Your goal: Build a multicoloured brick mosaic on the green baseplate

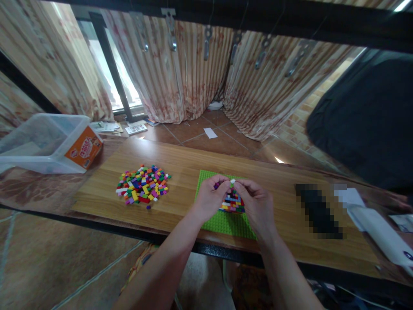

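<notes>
A green studded baseplate lies on the wooden board, with a block of multicoloured toy bricks built up on it. Over its far part, my left hand and my right hand meet, fingers pinched together. Between the fingertips shows a small white toy brick, with a bit of light green just below it. A purple piece peeks out by my left fingers. My hands hide much of the built bricks.
To the left is a heap of loose bricks, with a single dark purple brick in front. A clear plastic bin stands at far left. A pixelated dark object and a white device lie at right.
</notes>
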Demonstrator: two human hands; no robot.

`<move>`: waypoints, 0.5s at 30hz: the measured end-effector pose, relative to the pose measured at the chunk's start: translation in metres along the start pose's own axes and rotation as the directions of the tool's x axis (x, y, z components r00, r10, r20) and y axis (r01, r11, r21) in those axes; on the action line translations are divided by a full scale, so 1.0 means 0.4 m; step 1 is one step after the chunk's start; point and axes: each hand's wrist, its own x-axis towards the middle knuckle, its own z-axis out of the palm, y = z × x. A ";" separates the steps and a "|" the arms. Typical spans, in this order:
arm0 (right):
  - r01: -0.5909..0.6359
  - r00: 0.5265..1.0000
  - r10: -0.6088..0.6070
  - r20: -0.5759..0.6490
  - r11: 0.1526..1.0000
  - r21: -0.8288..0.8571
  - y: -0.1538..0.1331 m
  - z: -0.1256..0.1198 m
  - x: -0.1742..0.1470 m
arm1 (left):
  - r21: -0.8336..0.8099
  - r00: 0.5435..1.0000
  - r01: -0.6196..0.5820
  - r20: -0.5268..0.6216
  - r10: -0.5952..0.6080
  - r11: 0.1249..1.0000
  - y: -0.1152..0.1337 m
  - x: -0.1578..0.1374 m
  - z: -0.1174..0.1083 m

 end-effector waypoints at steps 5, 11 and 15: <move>-0.004 0.997 0.006 0.071 1.000 -0.022 -0.006 -0.006 -0.003 | 0.243 0.987 -0.156 0.061 0.146 0.957 -0.006 0.003 -0.008; -0.084 0.988 0.071 0.138 0.992 0.090 -0.011 -0.018 -0.002 | 0.290 0.978 -0.196 0.122 0.167 0.937 -0.001 0.001 -0.011; -0.111 0.980 0.092 0.175 0.988 0.105 -0.014 -0.022 -0.001 | 0.250 0.981 -0.172 0.136 0.141 0.953 0.002 -0.001 -0.011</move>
